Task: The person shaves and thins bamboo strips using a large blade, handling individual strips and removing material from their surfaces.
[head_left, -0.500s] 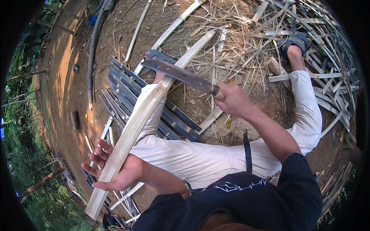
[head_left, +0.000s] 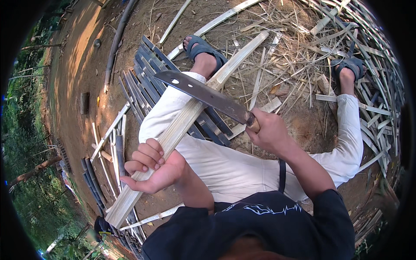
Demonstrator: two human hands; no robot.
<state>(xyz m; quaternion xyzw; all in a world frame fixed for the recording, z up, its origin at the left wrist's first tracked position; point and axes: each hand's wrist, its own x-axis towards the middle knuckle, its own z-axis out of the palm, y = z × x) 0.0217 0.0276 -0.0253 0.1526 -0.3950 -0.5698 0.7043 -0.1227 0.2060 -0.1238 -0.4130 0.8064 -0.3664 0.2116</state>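
My left hand (head_left: 149, 167) is closed around the lower part of a long pale bamboo strip (head_left: 180, 123), fingers curled over its top face. The strip slants from lower left to upper right across my bent left leg, its far end beyond my sandalled foot. In my right hand (head_left: 271, 134) is the wooden handle of a machete (head_left: 208, 97). The dark, broad blade has two holes near its tip and lies across the strip's middle; whether its edge bites in, I cannot tell.
Dark bamboo slats (head_left: 145, 73) lie in a stack by my left leg. Thin shavings (head_left: 294, 56) litter the ground between my feet. Split strips (head_left: 377, 86) are heaped at the far right. A long pole (head_left: 117, 43) and a short log (head_left: 85, 103) rest on the dirt at left.
My left hand has closed from spread fingers to a grip around the strip. The machete has moved slightly down and right in the picture, with its blade still across the strip.
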